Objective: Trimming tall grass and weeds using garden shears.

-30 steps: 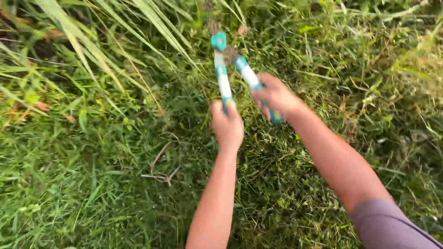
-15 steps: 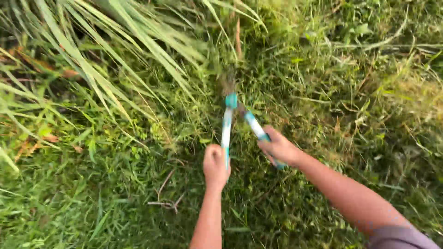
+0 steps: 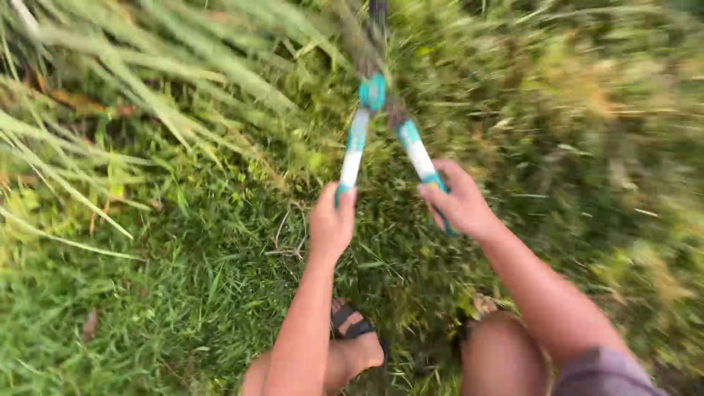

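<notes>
I hold a pair of hedge shears (image 3: 370, 110) with teal and white handles, pointing away from me into tall grass. My left hand (image 3: 331, 222) is closed around the left handle. My right hand (image 3: 460, 203) grips the right handle. The handles are spread in a narrow V and meet at a teal pivot. The dark blades run up past the pivot into the blurred grass at the top edge, and I cannot see how far apart they are.
Long pale grass blades (image 3: 147, 73) arch across the upper left. Short green grass (image 3: 147, 308) covers the ground around me. My foot in a dark sandal (image 3: 352, 330) and my knee (image 3: 502, 352) show at the bottom. The right side is motion-blurred.
The view has tilted down and back, so my foot and knee now show. The shears sit higher in the view and my hands are slightly farther apart.
</notes>
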